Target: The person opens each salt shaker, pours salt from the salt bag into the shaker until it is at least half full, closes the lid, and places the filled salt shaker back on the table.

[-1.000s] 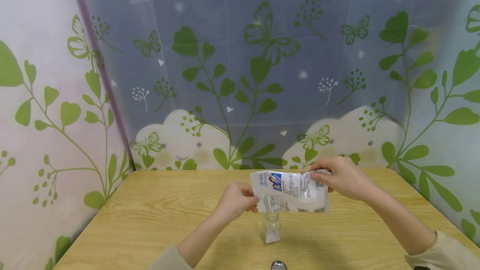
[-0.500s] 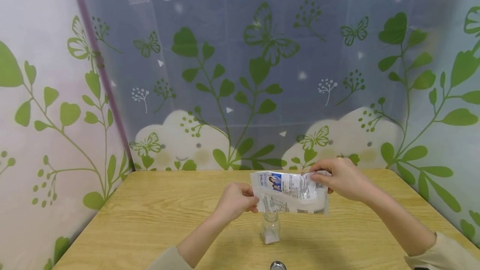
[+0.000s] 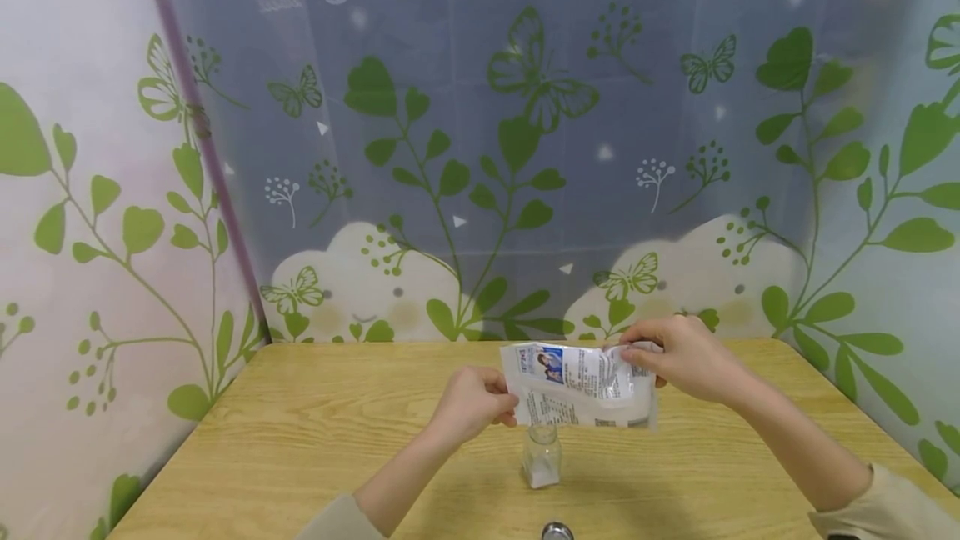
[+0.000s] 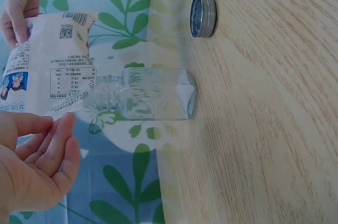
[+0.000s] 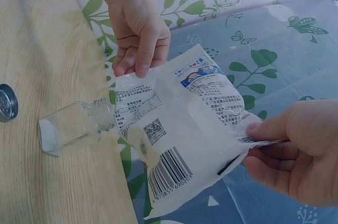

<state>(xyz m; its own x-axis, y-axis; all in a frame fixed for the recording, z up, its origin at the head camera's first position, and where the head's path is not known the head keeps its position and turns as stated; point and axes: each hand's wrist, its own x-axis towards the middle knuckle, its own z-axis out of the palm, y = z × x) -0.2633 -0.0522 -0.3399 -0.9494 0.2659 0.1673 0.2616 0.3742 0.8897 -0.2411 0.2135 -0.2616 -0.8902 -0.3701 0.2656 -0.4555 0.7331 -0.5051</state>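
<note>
A white printed plastic bag [image 3: 577, 390] hangs tilted above a small clear glass jar [image 3: 542, 458], held by both hands. My left hand [image 3: 474, 400] pinches the bag's left corner between thumb and fingers. My right hand [image 3: 681, 357] grips its upper right end. In the right wrist view, the bag's lower corner [image 5: 124, 113] is at the jar's threaded mouth [image 5: 105, 115]; whether they touch I cannot tell. White grainy stuff [image 4: 186, 97] lies heaped at the bottom of the upright jar. The bag's opening is hidden.
A silver metal lid [image 4: 203, 16] lies on the wooden table [image 3: 337, 423], nearer to me than the jar. Behind the table hangs a blue curtain [image 3: 450, 107] with leaves and butterflies. Pale patterned walls [image 3: 75, 290] stand at both sides.
</note>
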